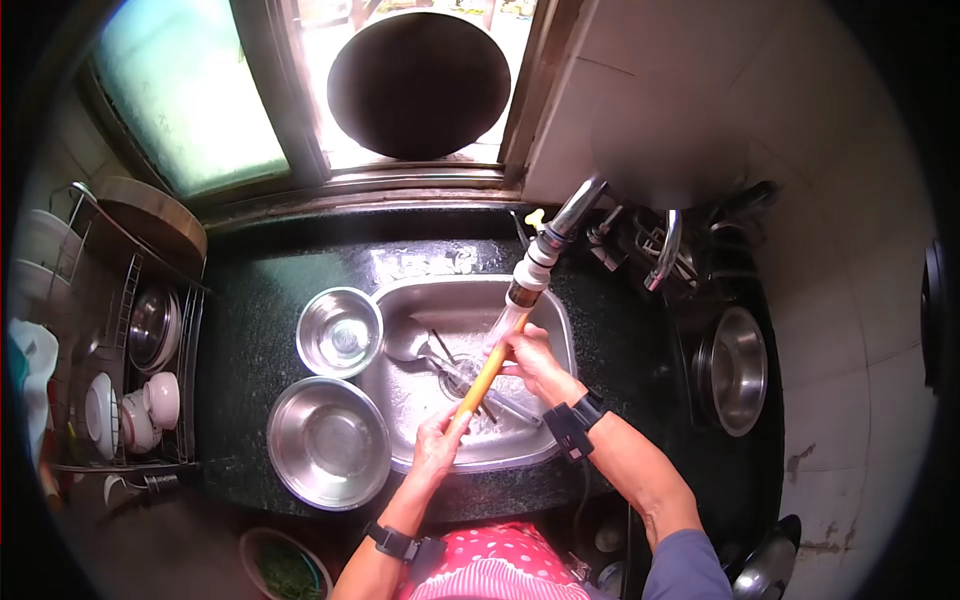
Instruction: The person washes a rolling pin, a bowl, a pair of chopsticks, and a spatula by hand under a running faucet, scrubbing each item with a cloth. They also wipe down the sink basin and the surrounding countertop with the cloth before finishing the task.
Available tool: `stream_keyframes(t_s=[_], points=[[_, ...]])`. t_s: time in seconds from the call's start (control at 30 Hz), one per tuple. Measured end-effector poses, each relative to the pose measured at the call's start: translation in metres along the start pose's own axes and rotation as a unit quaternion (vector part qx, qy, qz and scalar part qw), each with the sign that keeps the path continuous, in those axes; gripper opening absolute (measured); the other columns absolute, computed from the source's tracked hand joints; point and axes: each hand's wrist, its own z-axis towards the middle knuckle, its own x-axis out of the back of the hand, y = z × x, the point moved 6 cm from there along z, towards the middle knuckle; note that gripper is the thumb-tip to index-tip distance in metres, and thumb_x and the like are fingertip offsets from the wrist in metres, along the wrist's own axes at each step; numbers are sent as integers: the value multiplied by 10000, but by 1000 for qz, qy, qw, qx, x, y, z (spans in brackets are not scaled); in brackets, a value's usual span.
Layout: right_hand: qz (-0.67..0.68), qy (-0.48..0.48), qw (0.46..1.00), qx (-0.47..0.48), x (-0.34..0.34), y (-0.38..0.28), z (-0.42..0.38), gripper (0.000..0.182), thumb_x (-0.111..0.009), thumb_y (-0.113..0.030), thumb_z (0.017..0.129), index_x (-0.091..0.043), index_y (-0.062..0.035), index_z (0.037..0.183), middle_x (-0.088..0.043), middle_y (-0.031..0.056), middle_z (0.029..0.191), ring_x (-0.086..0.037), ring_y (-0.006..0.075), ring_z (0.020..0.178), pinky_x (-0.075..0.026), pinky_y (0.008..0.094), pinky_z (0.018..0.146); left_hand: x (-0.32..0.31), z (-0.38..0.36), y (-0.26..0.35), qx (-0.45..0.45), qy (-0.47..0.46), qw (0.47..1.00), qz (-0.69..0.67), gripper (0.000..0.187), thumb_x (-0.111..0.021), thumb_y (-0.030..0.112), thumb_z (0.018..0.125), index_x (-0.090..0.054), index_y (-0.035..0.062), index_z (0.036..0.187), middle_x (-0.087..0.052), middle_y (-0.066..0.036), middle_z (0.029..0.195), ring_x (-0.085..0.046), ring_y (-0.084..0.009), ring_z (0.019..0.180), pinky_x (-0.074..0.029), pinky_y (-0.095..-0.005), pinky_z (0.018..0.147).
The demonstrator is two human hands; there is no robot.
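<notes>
Under the tap [538,262], my hands hold a long, slim, yellow-brown stick [487,375] that looks wooden. My left hand [437,447] is closed around its near end, over the front of the sink. My right hand [534,360] grips the far end, right at the stream falling from the nozzle. Below the stick, the steel sink [400,425] holds a ladle [406,340], dark chopsticks and other metal utensils around the drain. Some of these are hidden by the stick and my hands.
Two steel bowls, a smaller one [340,332] and a larger one [329,443], stand left of the sink. A wire dish rack [190,375] with bowls is at far left. Another steel bowl [738,372] and a second tap [668,250] are on the right.
</notes>
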Motion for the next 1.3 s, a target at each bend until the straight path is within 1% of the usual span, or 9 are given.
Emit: stream_keyframes(t_s=[0.37,0.5,0.57,0.63,0.67,0.8,0.97,1.0,1.3], points=[[-186,-10,975,125,-14,-28,-21,193,-644,-138,846,-591,-21,989,-634,76,899,-643,165,787,-555,281,668,27,-3,15,-140,181,960,160,450,-647,172,841,-542,-14,1237,-588,-221,1154,-610,-295,996,-488,-372,843],[-226,2,908,354,-20,-47,-79,149,-621,-41,834,-574,3,969,-627,101,832,-637,189,744,-520,291,673,38,10,45,33,147,903,-401,477,-584,282,923,-471,-20,1274,-569,-168,1167,-569,-260,1066,-497,-353,865],[-349,-20,830,436,-24,-48,-116,171,-627,-18,831,-568,0,990,-636,139,859,-659,242,745,-528,304,683,60,56,13,55,13,849,-525,565,-583,338,918,-413,-73,1266,-544,-202,1191,-561,-337,1063,-486,-409,913],[-357,13,818,450,-17,-61,-148,216,-640,4,820,-560,-6,1020,-646,173,882,-671,280,778,-533,318,687,75,68,10,69,143,792,-589,618,-643,393,864,-411,-11,1270,-489,-230,1240,-533,-361,1113,-470,-479,945],[-338,45,820,460,-8,-70,-163,232,-641,7,821,-554,-9,1035,-652,168,889,-676,277,793,-533,320,688,75,73,22,138,65,705,-692,717,-667,418,837,-382,-70,1278,-459,-258,1291,-474,-394,1182,-393,-492,1036],[-299,108,832,454,39,-92,-207,303,-641,29,825,-523,-12,1101,-658,166,983,-678,261,903,-538,311,752,121,131,-24,184,100,617,-759,675,-677,360,841,-429,-139,1221,-563,-263,1165,-545,-382,1101,-426,-470,1005],[-241,269,764,535,111,-113,-299,250,-549,67,867,-451,12,1090,-588,215,1143,-598,288,1089,-491,357,913,143,157,-25,110,252,636,-721,345,-356,72,946,-465,-148,1188,-554,-268,1166,-553,-388,1087,-470,-472,986],[-251,318,727,554,126,-113,-315,241,-528,72,874,-434,11,1087,-572,225,1164,-584,314,1109,-474,380,941,180,202,-85,16,173,694,-699,345,-311,-18,903,-466,-167,1172,-558,-267,1133,-543,-413,1079,-480,-500,980],[-464,468,587,471,258,-82,-296,234,-547,135,788,-561,-3,976,-588,170,1170,-559,340,1143,-469,383,961,59,121,12,80,187,856,-475,306,-393,-113,820,-438,-192,1112,-511,-287,1130,-548,-442,1022,-522,-571,899]])
